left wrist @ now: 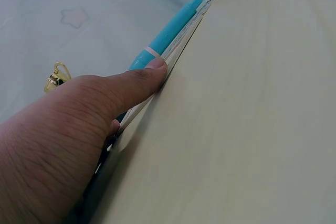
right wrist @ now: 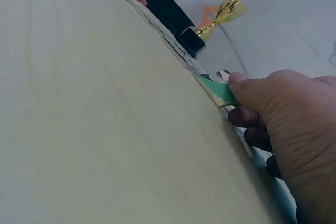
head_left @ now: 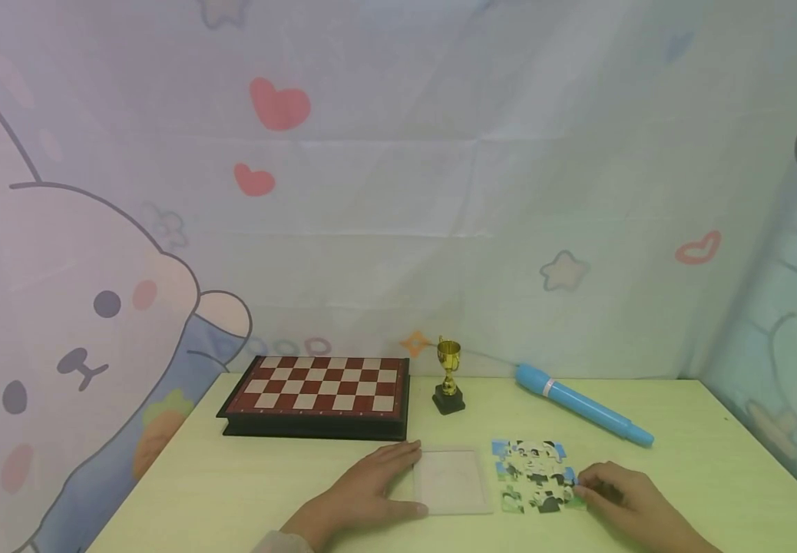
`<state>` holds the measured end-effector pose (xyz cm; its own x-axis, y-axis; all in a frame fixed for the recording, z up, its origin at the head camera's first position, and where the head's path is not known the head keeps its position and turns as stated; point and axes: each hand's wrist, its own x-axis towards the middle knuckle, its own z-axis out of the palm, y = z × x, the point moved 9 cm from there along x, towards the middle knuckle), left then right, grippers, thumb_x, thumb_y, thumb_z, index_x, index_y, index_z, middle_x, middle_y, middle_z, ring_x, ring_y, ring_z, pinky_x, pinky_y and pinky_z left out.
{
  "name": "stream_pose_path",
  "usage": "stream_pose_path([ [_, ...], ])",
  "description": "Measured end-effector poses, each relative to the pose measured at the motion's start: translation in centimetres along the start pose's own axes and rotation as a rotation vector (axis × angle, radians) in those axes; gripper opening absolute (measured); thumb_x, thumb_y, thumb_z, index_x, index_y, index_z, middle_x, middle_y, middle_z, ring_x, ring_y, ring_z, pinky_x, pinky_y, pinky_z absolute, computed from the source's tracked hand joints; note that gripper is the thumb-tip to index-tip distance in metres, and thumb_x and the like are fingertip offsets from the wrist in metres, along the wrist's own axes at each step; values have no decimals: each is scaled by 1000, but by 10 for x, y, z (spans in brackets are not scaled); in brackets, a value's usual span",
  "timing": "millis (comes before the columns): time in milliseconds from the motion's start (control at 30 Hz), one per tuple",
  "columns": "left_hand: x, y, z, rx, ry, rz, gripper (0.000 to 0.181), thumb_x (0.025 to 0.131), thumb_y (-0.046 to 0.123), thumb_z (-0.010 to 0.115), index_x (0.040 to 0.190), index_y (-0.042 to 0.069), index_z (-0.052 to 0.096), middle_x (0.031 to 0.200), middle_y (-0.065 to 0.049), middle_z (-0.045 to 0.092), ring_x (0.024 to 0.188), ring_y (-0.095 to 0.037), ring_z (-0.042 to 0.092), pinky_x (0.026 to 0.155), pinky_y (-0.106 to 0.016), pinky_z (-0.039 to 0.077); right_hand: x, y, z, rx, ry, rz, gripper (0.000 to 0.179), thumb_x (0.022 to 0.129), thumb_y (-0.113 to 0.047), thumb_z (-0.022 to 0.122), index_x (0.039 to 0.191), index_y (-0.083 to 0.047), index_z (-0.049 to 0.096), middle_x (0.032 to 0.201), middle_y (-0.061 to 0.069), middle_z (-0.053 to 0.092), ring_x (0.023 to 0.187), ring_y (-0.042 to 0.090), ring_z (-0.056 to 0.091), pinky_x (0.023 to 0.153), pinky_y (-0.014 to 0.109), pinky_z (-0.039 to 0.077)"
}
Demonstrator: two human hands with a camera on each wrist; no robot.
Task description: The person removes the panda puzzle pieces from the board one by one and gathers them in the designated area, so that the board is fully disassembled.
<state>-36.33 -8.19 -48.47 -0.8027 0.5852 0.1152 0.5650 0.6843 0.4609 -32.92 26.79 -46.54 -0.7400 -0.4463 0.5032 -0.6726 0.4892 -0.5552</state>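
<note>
My left hand (head_left: 374, 491) lies at the left side of a square white puzzle tray (head_left: 452, 482), fingers at its upper corner and thumb at its lower corner. In the left wrist view, the thumb (left wrist: 139, 85) stretches along the tray's edge. To the tray's right lie several jigsaw pieces (head_left: 537, 468) with a panda picture, set close in rows with gaps between. My right hand (head_left: 623, 495) is at their right edge. Between thumb and forefinger it pinches a green puzzle piece (right wrist: 219, 92), tilted up from the table in the right wrist view.
A red-and-white chessboard box (head_left: 319, 395) stands at the back left. Beside it is a small gold trophy cup (head_left: 449, 372) on a black base. A thick blue pen-shaped object (head_left: 581, 403) lies behind the pieces. A printed cloth (head_left: 398, 192) hangs behind the table (head_left: 184, 491).
</note>
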Motion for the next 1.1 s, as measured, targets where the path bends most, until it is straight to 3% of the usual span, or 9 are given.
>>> stream_pose_path([
  [167, 0, 1, 0, 7, -1, 0, 88, 86, 76, 56, 154, 22, 43, 162, 11, 31, 149, -22, 29, 118, -55, 28, -1, 0, 0, 15, -28, -26, 21, 96, -4, 67, 105, -22, 67, 94, -12, 65, 77, 4, 62, 61, 23, 54],
  [333, -1, 4, 1, 8, -3, 0, 88, 87, 75, 56, 155, 22, 43, 163, 11, 30, 149, -22, 29, 119, -54, 28, -2, 1, -1, 23, -43, -1, 19, 96, -7, 67, 105, -24, 66, 92, -14, 63, 74, 4, 58, 59, 22, 51],
  [567, -1, 7, -1, 29, 7, 18, 86, 88, 74, 56, 154, 20, 43, 162, 8, 32, 148, -24, 31, 117, -55, 31, -2, -7, -3, 9, -41, -75, 22, 93, -4, 70, 105, -22, 66, 91, -9, 62, 74, 3, 55, 59, 19, 49],
  [900, -1, 6, -1, 24, 2, 11, 86, 88, 73, 57, 154, 20, 43, 163, 7, 32, 149, -25, 30, 118, -55, 29, -2, -7, 0, -2, -48, -101, 18, 94, -7, 70, 105, -21, 64, 90, 0, 60, 78, 3, 52, 63, 17, 49],
  [1100, -1, 2, -2, -4, -4, 4, 87, 87, 74, 57, 155, 21, 42, 163, 10, 30, 150, -24, 28, 119, -54, 27, 0, -8, 1, 10, -43, -112, 19, 94, -6, 70, 105, -21, 65, 90, -3, 61, 76, 3, 52, 61, 17, 50],
])
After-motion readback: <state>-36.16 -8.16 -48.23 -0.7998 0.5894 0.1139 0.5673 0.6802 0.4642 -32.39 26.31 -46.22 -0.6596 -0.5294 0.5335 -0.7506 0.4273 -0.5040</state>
